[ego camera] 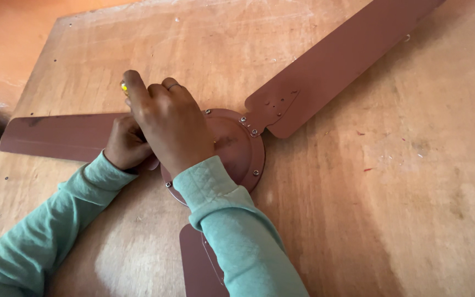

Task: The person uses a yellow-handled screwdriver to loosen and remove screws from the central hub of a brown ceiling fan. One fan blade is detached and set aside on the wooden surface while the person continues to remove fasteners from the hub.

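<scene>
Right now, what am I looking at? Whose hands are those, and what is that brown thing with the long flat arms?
The picture comes from a camera worn on a person's head, looking down at their own two hands. Both arms wear light green sleeves. The brown thing is a ceiling fan lying flat on a wooden board. It has a round middle part and three long flat blades; one blade points to the upper right. The right hand is closed around a tool with a yellow handle, most likely a screwdriver; only a little of it shows. The left hand rests where the left blade joins the middle. Small silver screws dot the round part.
</scene>
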